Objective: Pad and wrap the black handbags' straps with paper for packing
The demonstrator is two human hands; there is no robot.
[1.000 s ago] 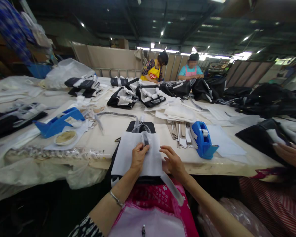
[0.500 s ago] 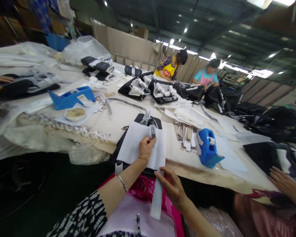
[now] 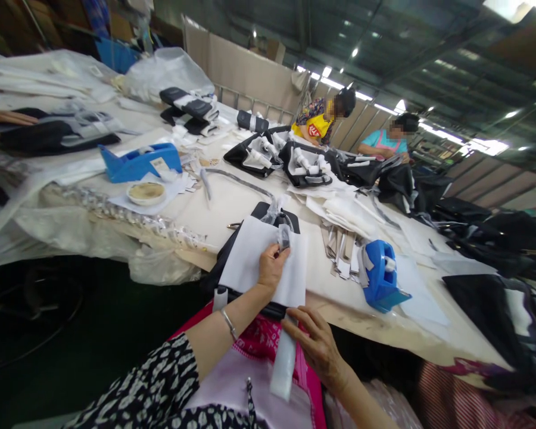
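My left hand (image 3: 272, 271) rests on a white non-woven sheet (image 3: 261, 253) and pinches a narrow grey strap wrapped in clear plastic (image 3: 284, 237). The sheet lies over a black bag (image 3: 277, 217), whose top edge shows beyond it. Near the table's front edge, my right hand (image 3: 317, 348) grips the top of a white fabric strip (image 3: 283, 366), which hangs down over my pink apron (image 3: 259, 339). The lower part of the bag is hidden by the sheet and my left hand.
A blue tape dispenser (image 3: 381, 277) and stacks of paper strips (image 3: 342, 256) stand to the right on the long table (image 3: 196, 208). A blue holder (image 3: 138, 162) and a bowl (image 3: 146, 193) are left. Black bags lie beyond; two co-workers (image 3: 326, 122) sit far off.
The view has tilted further and turned. My right hand has moved toward me and now holds the white strip. My left hand stays on the wrapped strap.
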